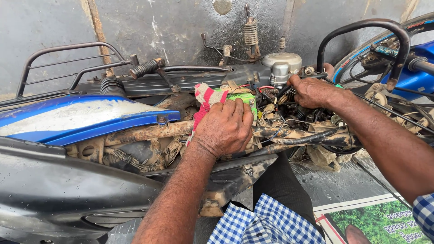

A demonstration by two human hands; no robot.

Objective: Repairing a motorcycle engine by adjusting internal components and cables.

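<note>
Hands deep in the muddy scooter frame (149, 132).
Your left hand (224, 129) presses flat on the red-striped rag (203, 101) over a green box (242, 97); your right hand (312, 91) pinches tangled wires (275, 97).

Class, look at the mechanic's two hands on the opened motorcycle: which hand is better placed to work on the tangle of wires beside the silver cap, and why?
Probably the right hand: its fingertips are already in the wires beside the silver cap. The left hand lies flat on the green block and red-and-white rag.
</note>
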